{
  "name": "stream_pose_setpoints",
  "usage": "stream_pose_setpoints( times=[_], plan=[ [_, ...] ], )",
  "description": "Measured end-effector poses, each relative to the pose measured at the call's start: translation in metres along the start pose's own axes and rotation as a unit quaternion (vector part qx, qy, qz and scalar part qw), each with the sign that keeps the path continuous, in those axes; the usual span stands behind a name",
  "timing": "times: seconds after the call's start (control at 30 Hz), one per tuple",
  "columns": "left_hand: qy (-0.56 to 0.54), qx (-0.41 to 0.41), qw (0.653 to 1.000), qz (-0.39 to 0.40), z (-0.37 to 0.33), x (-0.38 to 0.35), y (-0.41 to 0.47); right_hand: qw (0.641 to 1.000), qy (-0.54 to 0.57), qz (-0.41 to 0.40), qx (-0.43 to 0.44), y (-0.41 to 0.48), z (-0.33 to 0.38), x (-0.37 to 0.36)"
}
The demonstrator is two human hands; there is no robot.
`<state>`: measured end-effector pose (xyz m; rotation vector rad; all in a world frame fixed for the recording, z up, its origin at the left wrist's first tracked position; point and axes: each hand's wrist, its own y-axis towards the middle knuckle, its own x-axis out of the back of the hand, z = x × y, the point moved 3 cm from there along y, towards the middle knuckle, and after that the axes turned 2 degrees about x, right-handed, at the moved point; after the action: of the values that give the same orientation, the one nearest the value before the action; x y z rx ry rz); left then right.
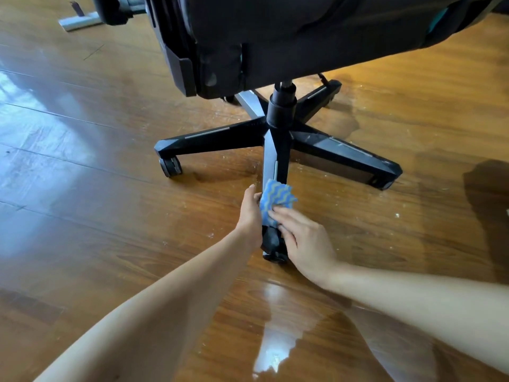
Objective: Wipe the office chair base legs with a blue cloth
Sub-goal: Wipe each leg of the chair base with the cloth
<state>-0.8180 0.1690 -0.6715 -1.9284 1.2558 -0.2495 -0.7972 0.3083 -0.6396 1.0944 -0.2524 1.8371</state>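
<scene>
**Shiny wooden floor, a chair base, and two hands on one leg**

Polished wooden floor (82,188) fills the room, with window light glaring off it on the left and again close to the person. Pale specks and crumbs are scattered over the boards around the chair. A black office chair stands in the middle, and its seat (303,37) fills the top of the view. Below the seat, a black column (282,111) drops into the five-legged base (278,130), whose legs have grey strips along the top.

One leg (275,155) points straight toward the person, and both bare arms reach out to it. The blue cloth (275,201), patterned with pale wavy stripes, is draped over the top of that leg toward its outer end, above the wheel (272,252).

The right hand (305,241) lies on the cloth from the right, its fingers (278,216) stretched out fairly flat and pressing the fabric onto the leg rather than clutching it. The left hand (249,216) is set against the leg's left side with the thumb up by the edge of the cloth. Its other fingers are hidden behind the leg and the fabric, so I cannot tell whether they clasp anything.

Another wheel (170,166) shows under the leg that points left. Far off at the upper left, a grey metal bar (80,22) lies on the floor.
</scene>
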Motion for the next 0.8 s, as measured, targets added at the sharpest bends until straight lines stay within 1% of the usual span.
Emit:
stream_pose_setpoints(
  times=[0.07, 0.17, 0.23, 0.3, 0.4, 0.5, 0.57, 0.63, 0.7, 0.8],
  plan=[
    [-0.018, 0.008, 1.0, 0.017, 0.001, 0.002, 0.0, 1.0, -0.001, 0.005, 0.0, 0.009, -0.002, 0.003],
    [-0.054, 0.024, 0.997, 0.049, 0.001, 0.005, -0.003, 0.998, 0.0, -0.041, -0.057, 0.061, -0.011, 0.008],
    [-0.046, 0.02, 0.997, 0.054, 0.002, 0.01, -0.003, 0.994, 0.005, -0.063, -0.09, 0.093, -0.017, 0.009],
    [-0.032, 0.016, 0.998, 0.045, 0.001, 0.015, -0.003, 0.991, 0.007, -0.078, -0.107, 0.106, -0.02, 0.008],
    [-0.019, 0.014, 0.999, 0.026, -0.003, 0.024, 0.001, 0.99, 0.006, -0.088, -0.107, 0.089, -0.011, 0.006],
    [-0.002, -0.009, 1.0, -0.012, -0.015, 0.035, 0.01, 0.996, 0.013, -0.054, -0.069, 0.033, 0.002, 0.003],
    [0.01, -0.027, 0.998, -0.062, -0.022, 0.041, 0.016, 0.999, 0.025, -0.012, -0.038, -0.011, 0.01, 0.001],
    [0.042, -0.055, 0.99, -0.123, -0.025, 0.046, 0.022, 0.998, 0.049, 0.012, -0.027, -0.033, 0.012, 0.003],
    [0.065, -0.092, 0.981, -0.159, -0.025, 0.047, 0.025, 0.999, 0.039, 0.007, -0.032, -0.023, 0.008, 0.005],
    [0.067, -0.112, 0.98, -0.147, -0.02, 0.044, 0.025, 0.999, 0.012, -0.029, -0.041, 0.026, -0.001, 0.01]
  ],
)
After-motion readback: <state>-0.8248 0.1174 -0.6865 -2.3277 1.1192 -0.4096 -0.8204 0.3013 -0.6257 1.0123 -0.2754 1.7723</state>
